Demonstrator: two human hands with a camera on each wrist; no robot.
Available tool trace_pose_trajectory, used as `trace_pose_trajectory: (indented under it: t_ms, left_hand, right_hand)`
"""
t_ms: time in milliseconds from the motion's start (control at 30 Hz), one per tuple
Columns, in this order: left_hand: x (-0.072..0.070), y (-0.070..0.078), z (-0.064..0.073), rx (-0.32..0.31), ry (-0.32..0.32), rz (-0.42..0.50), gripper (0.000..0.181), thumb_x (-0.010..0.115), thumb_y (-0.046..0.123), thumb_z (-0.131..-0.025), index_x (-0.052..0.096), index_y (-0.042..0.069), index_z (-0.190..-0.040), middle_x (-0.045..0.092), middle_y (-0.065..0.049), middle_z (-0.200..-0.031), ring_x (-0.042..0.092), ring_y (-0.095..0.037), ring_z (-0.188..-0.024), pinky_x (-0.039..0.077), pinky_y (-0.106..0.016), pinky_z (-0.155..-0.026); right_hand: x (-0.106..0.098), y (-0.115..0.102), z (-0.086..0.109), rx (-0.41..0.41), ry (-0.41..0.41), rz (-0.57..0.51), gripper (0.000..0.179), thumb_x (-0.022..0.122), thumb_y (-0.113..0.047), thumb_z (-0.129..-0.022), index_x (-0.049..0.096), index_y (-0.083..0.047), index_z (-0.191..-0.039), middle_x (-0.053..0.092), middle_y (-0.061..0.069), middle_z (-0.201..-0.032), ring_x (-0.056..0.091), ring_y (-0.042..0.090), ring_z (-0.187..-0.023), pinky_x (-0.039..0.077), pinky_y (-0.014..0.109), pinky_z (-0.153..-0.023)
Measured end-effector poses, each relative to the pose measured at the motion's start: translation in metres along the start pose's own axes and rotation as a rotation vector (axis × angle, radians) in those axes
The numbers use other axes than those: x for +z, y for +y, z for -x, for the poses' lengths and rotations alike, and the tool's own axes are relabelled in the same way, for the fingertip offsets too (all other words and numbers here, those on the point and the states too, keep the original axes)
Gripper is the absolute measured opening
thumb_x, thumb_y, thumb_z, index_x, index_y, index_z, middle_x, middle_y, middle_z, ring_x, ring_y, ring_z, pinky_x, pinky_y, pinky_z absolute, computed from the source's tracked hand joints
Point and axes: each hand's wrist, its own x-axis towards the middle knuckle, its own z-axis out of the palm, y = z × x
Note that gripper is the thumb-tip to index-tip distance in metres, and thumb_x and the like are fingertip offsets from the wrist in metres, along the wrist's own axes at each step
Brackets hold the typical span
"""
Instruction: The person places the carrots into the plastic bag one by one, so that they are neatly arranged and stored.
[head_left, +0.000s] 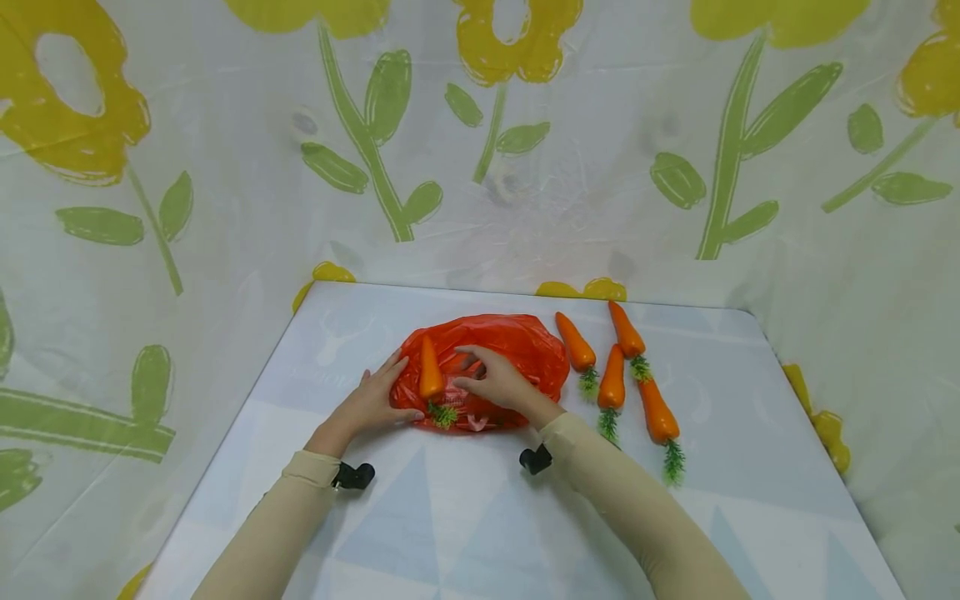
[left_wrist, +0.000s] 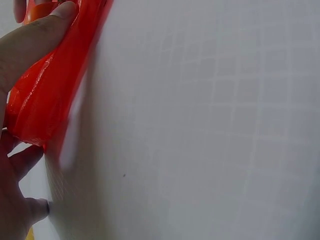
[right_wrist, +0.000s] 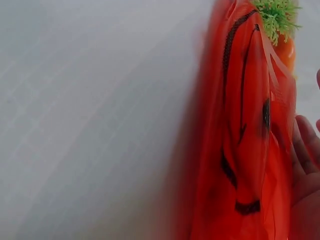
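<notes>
A crumpled red plastic bag [head_left: 510, 350] lies flat on the table, with one orange carrot [head_left: 430, 371] with a green leafy top resting on its left part. My left hand [head_left: 378, 396] rests against the bag's left edge, its fingers spread; in the left wrist view, the thumb [left_wrist: 37, 40] lies on the red plastic. Over the middle of the bag, to the right of that carrot, is my right hand [head_left: 498, 379], with fingers loosely bent and nothing seen between them. The right wrist view shows the bag's dark-marked folds [right_wrist: 245, 125] beside that hand.
Several more carrots lie right of the bag: one [head_left: 575, 342] close to its edge, another [head_left: 612, 379] beside it, one [head_left: 626, 329] farther back and one [head_left: 660, 412] nearer. A flower-patterned curtain [head_left: 585, 200] hangs behind the pale table [head_left: 360, 533].
</notes>
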Motion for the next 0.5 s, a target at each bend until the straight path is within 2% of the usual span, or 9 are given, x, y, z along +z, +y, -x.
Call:
trace_pose_trajectory:
  t_ms: [267,500]
  left_hand:
    - [0.001,-0.001,-0.001,-0.004,0.0,0.006,0.109,0.083,0.051,-0.081,0.028,0.0,-0.159,0.013,-0.017,-0.169,0.027,-0.041,-0.15,0.007,-0.067,-0.12]
    - [0.0,-0.001,-0.001,0.007,0.008,0.003,0.109,0.084,0.049,-0.08,0.028,-0.002,-0.159,0.014,-0.019,-0.169,0.026,-0.042,-0.15,0.008,-0.067,-0.12]
  right_hand:
    - [-0.006,0.0,0.008,0.002,0.007,0.008,0.061,0.073,-0.033,-0.096,0.05,-0.017,-0.149,0.063,0.0,-0.119,0.06,0.019,-0.101,0.057,0.034,-0.089]
    - [-0.017,0.004,0.013,-0.01,0.024,0.019,0.061,0.073,-0.036,-0.096,0.05,-0.014,-0.148,0.064,-0.001,-0.119,0.061,0.019,-0.102,0.056,0.036,-0.089]
